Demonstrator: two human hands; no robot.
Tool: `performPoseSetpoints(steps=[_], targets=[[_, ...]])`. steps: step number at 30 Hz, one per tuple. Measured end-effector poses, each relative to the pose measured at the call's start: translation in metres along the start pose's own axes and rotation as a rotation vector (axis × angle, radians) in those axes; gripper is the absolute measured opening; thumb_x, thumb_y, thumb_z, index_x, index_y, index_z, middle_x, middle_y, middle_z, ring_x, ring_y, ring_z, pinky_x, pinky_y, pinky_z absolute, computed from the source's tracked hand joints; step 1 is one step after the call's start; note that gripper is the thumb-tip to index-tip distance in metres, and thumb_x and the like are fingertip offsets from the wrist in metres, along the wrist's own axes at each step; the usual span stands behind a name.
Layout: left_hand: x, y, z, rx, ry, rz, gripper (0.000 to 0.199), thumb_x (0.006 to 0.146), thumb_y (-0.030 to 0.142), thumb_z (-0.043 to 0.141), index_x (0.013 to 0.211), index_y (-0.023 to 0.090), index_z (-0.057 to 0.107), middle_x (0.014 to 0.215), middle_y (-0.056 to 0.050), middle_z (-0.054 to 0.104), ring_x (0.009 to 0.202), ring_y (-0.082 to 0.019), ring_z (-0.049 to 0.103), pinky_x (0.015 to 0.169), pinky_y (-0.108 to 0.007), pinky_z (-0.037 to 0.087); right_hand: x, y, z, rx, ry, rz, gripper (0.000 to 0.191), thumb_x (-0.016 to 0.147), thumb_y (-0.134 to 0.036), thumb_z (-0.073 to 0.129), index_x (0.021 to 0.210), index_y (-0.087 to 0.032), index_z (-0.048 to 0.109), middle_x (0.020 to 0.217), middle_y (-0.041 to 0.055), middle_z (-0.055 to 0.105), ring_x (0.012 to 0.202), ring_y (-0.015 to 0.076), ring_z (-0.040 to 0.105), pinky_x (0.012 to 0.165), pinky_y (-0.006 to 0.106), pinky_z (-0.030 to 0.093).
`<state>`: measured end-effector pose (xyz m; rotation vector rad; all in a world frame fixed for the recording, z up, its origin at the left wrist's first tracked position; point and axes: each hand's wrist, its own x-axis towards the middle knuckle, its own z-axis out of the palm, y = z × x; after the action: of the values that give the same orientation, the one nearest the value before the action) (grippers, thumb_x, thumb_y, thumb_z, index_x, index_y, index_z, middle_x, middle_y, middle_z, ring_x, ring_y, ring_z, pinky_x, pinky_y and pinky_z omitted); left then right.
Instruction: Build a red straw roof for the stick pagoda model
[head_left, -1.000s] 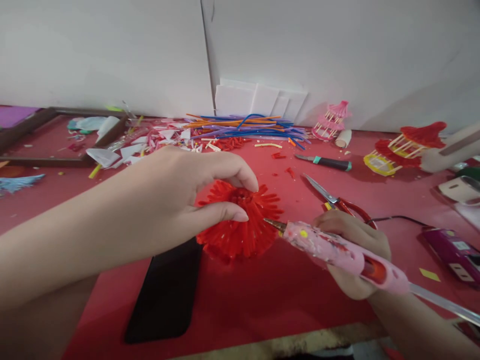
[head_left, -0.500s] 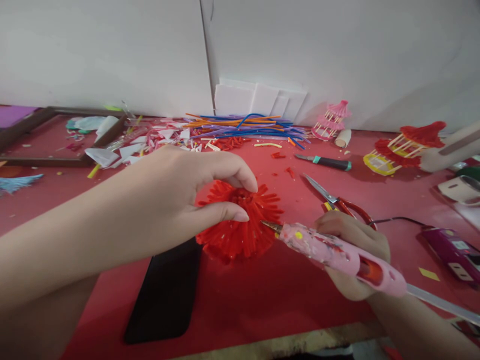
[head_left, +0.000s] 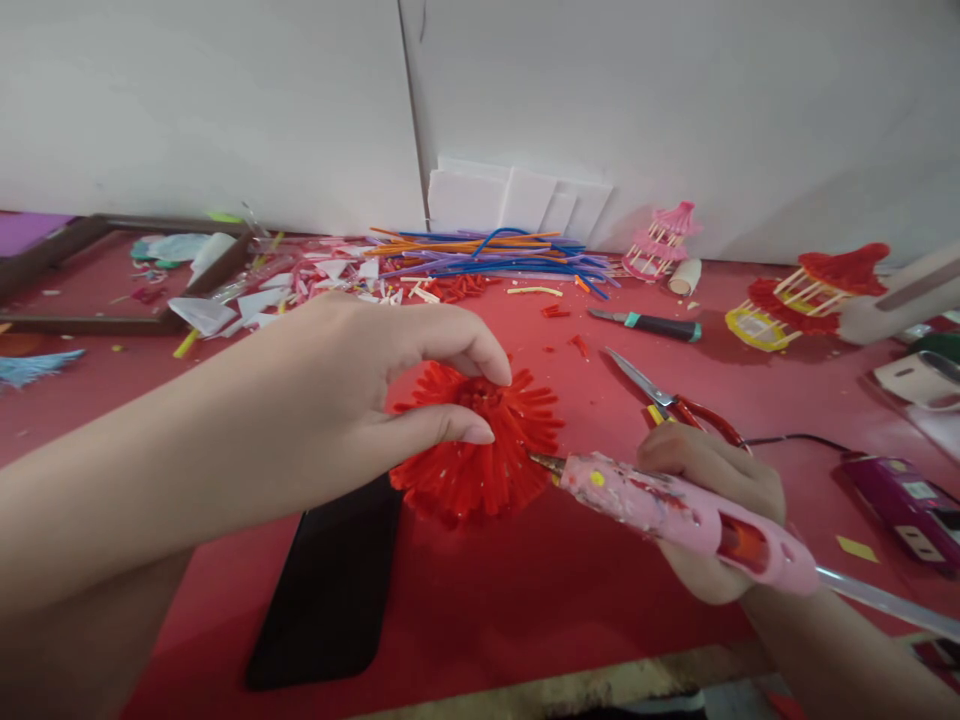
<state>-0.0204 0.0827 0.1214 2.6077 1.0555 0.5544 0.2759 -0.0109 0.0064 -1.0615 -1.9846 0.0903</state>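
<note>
Red fringed piece (head_left: 487, 475) sits beneath the left hand (head_left: 367, 365), arched over its centre — seemingly to steady it, grip unclear — while the right hand (head_left: 720, 470) clasps a pink glue gun (head_left: 645, 503), nozzle (head_left: 549, 464) close by.

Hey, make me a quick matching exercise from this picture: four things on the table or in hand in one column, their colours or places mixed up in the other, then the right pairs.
Things:
1. glue gun
2. scissors
3. phone-shaped slab
4. red fringed piece

Colours or places:
A. black, lying flat
B. at the thumb and fingertips of the left hand
C. pink, held in the right hand
D. red-handled, metal-bladed

Pairs: 1-C, 2-D, 3-A, 4-B
</note>
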Motion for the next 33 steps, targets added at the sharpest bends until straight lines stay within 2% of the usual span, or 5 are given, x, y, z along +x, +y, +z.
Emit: performPoseSetpoints(steps=[8,13,17,22,33], targets=[[0.002,0.0,0.0,0.015,-0.01,0.015,0.018,0.087,0.045,0.061,0.1,0.038,0.072,0.07,0.008,0.07,0.053,-0.016,0.062,0.056,-0.027,0.046,0.02,0.034,-0.035,-0.068,-0.315,-0.289,0.013,0.092,-0.031,0.056,0.101,-0.023,0.06,0.075,0.0026,0.068,0.062,0.0172,0.062,0.056,0.03,0.046],[0.001,0.002,-0.001,0.0,-0.012,0.04,0.017,0.086,0.042,0.061,0.098,0.037,0.072,0.071,0.007,0.072,0.063,-0.019,0.068,0.056,-0.027,0.047,0.012,0.056,-0.046,-0.309,-0.563,0.082,0.041,0.084,-0.027,0.063,0.124,-0.022,0.06,0.101,0.0078,0.074,0.082,0.0221,0.07,0.067,0.033,0.051],[-0.002,0.002,0.001,-0.005,-0.004,0.042,0.016,0.087,0.04,0.062,0.101,0.039,0.071,0.078,0.008,0.075,0.061,-0.017,0.068,0.054,-0.027,0.046,0.006,0.059,-0.032,-0.414,-0.568,0.141,0.051,0.079,-0.011,0.054,0.129,-0.017,0.06,0.118,0.012,0.072,0.107,0.0268,0.069,0.086,0.04,0.055],[-0.003,0.003,0.002,-0.038,-0.006,0.054,0.015,0.087,0.04,0.065,0.102,0.039,0.069,0.086,0.01,0.076,0.063,-0.016,0.068,0.056,-0.027,0.047,0.052,0.063,-0.017,-0.36,-0.534,0.172,0.026,0.093,-0.023,0.055,0.112,-0.02,0.073,0.099,0.0085,0.073,0.083,0.0207,0.068,0.075,0.033,0.052],[0.002,0.011,0.0,-0.042,0.144,0.017,0.016,0.094,0.043,0.058,0.099,0.036,0.072,0.102,0.007,0.077,0.09,-0.021,0.073,0.078,-0.03,0.055,0.158,0.156,0.064,-0.425,-0.504,0.466,0.027,0.097,-0.034,0.066,0.116,-0.016,0.067,0.12,0.0101,0.069,0.106,0.0222,0.067,0.095,0.043,0.057]])
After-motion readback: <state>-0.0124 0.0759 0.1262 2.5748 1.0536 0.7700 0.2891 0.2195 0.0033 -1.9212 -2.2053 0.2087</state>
